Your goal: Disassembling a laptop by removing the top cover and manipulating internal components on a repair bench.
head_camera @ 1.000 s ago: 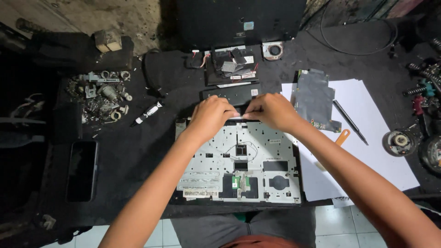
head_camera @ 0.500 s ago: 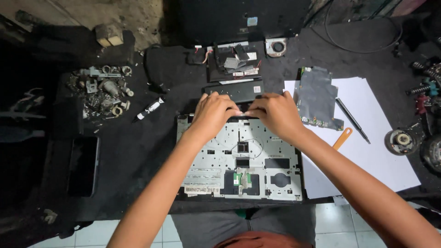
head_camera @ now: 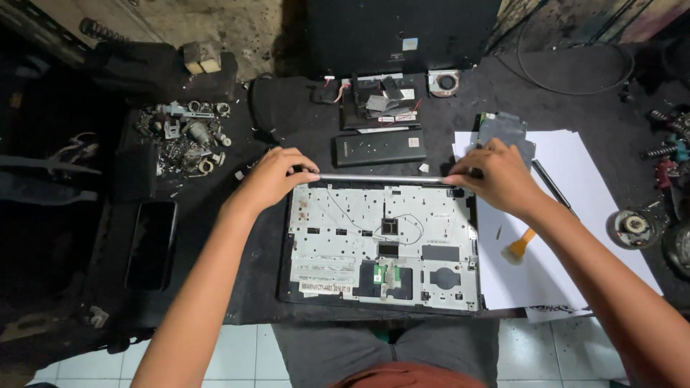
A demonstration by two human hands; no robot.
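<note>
Silver chassis: an opened laptop base (head_camera: 381, 241) lies flat at the near edge of the dark worktop (head_camera: 287, 144), its bare metal inner frame facing up, so the inside is open to view and reach.
Thin wire: a dark cable (head_camera: 402, 223) loops loosely across the frame, not clipped down along its whole run.
Left hand: the left hand (head_camera: 277, 178) is curled over the far left corner of the base, fingers closed on the end of a long silver strip (head_camera: 381, 179) that runs along the far edge.
Right hand: the right hand (head_camera: 496, 176) grips the opposite end of the same strip at the far right corner; one hand at each end keeps the strip level.
White paper: a sheet (head_camera: 575, 237) lies just right of the base, a pale ground on which small parts show up; an orange-handled tool (head_camera: 519, 244) and a dark pen-like tool (head_camera: 553, 188) rest on it.
Phone: a dark phone (head_camera: 151, 244) lies face up, well left of the base.
Black pack: a long black block (head_camera: 379, 149) sits just beyond the strip.
Scrap pile: loose metal bits (head_camera: 183, 136) are heaped at the far left, apart from the base.
Fan: a small round fan (head_camera: 445, 82) lies farthest back.
</note>
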